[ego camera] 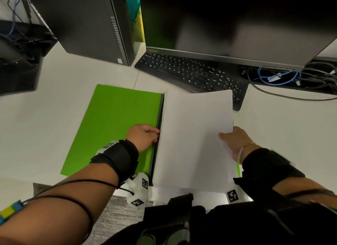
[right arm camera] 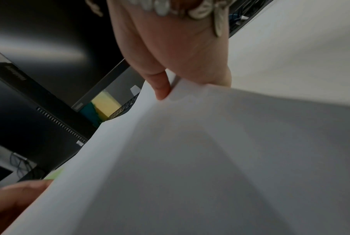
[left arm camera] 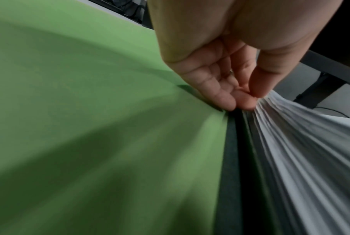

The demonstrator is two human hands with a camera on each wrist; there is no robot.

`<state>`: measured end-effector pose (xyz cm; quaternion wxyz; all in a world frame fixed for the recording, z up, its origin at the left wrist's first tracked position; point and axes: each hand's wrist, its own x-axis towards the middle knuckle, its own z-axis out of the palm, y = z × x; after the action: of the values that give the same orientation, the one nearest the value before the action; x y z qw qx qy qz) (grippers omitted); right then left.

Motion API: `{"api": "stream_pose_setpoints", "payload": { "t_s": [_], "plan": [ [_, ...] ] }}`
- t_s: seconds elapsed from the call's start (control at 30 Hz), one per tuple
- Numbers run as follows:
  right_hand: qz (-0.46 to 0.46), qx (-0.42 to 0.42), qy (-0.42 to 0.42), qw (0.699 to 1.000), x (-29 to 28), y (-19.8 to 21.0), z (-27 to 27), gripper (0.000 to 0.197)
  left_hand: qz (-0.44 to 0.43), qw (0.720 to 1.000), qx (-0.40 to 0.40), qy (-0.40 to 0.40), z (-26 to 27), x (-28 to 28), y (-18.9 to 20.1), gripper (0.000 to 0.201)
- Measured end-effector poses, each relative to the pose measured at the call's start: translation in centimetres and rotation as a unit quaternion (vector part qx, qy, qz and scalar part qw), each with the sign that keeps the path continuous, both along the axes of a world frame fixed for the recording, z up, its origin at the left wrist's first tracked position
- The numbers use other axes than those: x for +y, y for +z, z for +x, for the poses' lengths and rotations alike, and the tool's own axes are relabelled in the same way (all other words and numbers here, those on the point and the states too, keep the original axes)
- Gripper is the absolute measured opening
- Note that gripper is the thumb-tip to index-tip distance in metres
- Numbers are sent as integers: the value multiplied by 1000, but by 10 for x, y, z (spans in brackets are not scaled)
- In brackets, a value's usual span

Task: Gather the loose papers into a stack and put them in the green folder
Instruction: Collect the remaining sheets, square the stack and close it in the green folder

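The green folder (ego camera: 113, 128) lies open on the white desk, its left flap flat and its dark spine running along the papers' left edge. A stack of white papers (ego camera: 195, 140) sits over the folder's right half, tilted, its right side lifted. My left hand (ego camera: 145, 137) rests on the green flap with straight fingertips (left arm camera: 228, 103) pressing against the papers' left edge (left arm camera: 290, 143) at the spine. My right hand (ego camera: 235, 140) pinches the stack's right edge, thumb (right arm camera: 162, 89) on top and fingers hidden beneath the papers (right arm camera: 210, 159).
A black keyboard (ego camera: 191, 73) lies just beyond the papers, under a dark monitor (ego camera: 237, 25). A black computer tower (ego camera: 87, 23) stands at the back left. Tangled cables (ego camera: 291, 76) lie at the back right. Bare white desk (ego camera: 284, 120) extends right of the papers.
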<state>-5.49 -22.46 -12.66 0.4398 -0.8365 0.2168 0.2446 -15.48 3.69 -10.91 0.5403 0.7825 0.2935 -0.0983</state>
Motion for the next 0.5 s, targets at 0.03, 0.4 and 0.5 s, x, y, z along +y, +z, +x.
{"api": "stream_pose_setpoints", "payload": {
  "t_s": [0.03,0.4,0.5],
  "plan": [
    [-11,-3,12,1000,3,5,-2,56,14,1000,-2,4,-1,-1,0,15],
    [-40,-12,91,995,-12,23,-9,53,142,985,42,-89,-26,-10,16,30],
    [-15,-10,90,996,-20,24,-10,65,136,978,20,-157,-51,-10,16,50]
  ]
}}
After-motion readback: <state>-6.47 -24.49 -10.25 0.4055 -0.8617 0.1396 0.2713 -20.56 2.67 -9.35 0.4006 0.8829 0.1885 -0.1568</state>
